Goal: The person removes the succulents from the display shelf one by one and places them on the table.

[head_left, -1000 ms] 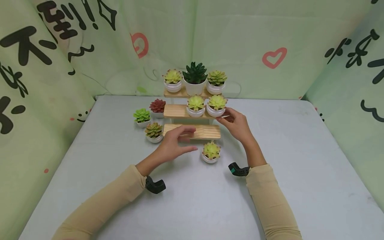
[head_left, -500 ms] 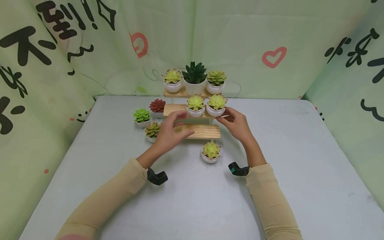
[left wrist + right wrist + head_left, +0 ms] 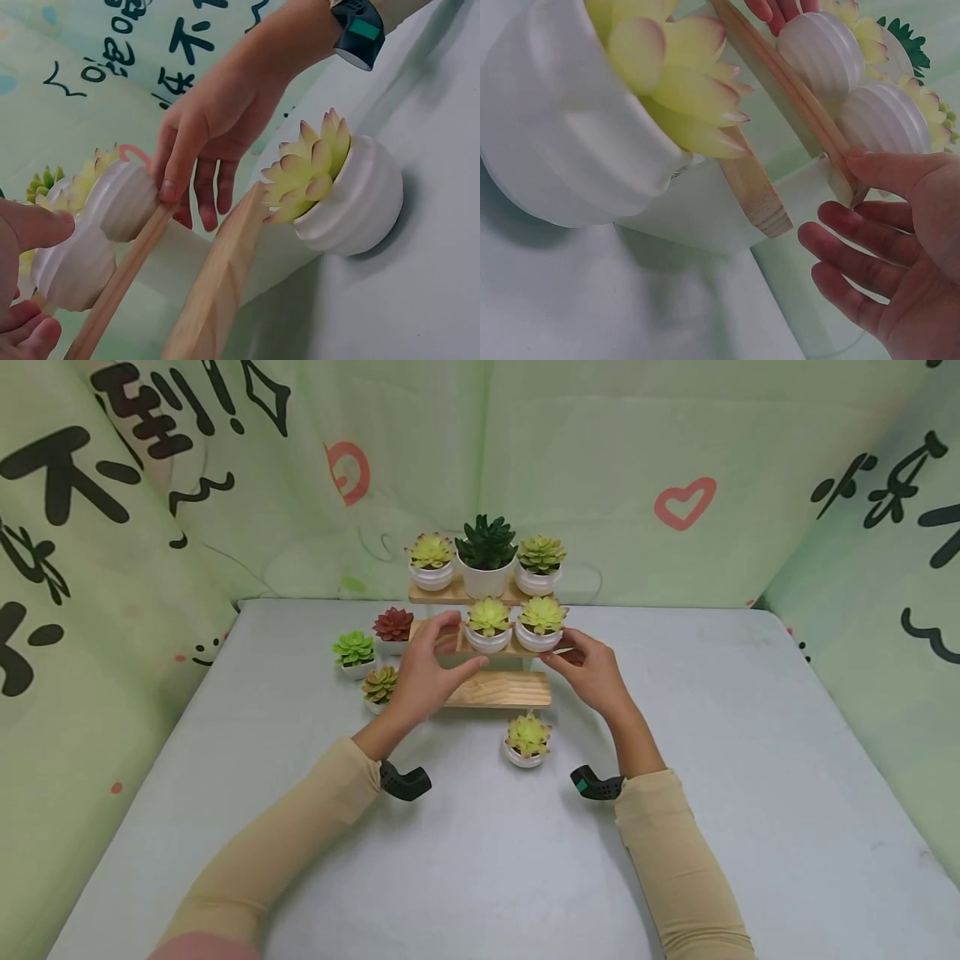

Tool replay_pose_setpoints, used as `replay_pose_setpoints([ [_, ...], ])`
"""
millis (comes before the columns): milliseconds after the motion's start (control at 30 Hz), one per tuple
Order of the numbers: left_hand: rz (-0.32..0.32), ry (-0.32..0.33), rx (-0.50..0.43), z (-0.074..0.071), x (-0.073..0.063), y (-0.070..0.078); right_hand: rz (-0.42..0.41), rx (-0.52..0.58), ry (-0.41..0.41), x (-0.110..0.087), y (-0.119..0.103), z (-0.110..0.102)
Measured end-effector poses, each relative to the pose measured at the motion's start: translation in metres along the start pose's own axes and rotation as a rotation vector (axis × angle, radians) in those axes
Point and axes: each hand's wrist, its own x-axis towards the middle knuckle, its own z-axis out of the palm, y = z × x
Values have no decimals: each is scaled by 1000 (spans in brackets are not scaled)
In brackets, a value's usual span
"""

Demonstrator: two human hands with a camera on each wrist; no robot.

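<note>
A tiered wooden plant stand [image 3: 502, 690] stands at the middle of the table. Two yellow-green potted succulents sit side by side on its middle shelf [image 3: 802, 97], the left succulent [image 3: 489, 620] and the right succulent [image 3: 542, 616]. My left hand [image 3: 422, 677] is beside the left pot, thumb and fingers spread apart and hiding the shelf's left part. At the shelf's right end, below the right pot, my right hand [image 3: 592, 675] pinches the wood between thumb and index finger; its other fingers hang loose. Another yellow succulent [image 3: 528, 739] stands on the table before the lower shelf.
On the top shelf are a dark green succulent [image 3: 487, 545], a yellow one and a green one. Left of the stand are a red succulent [image 3: 393, 625], a bright green succulent [image 3: 355, 648] and a brownish-yellow succulent [image 3: 380, 685]. A printed curtain [image 3: 585, 460] hangs behind.
My left hand has moved up and away from me, from before the lower shelf to beside the left pot on the middle shelf. The right hand has stayed in place.
</note>
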Motion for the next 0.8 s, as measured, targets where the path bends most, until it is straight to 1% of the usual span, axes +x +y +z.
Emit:
replay_pose_setpoints([
  [367,-79,10,-9,4,16,6,-4,5,3,0,0,0],
  [533,-85,6,-21,4,20,8,-3,8,2,0,0,1],
  [800,-99,0,-14,10,24,7,0,5,1,1,1,0],
])
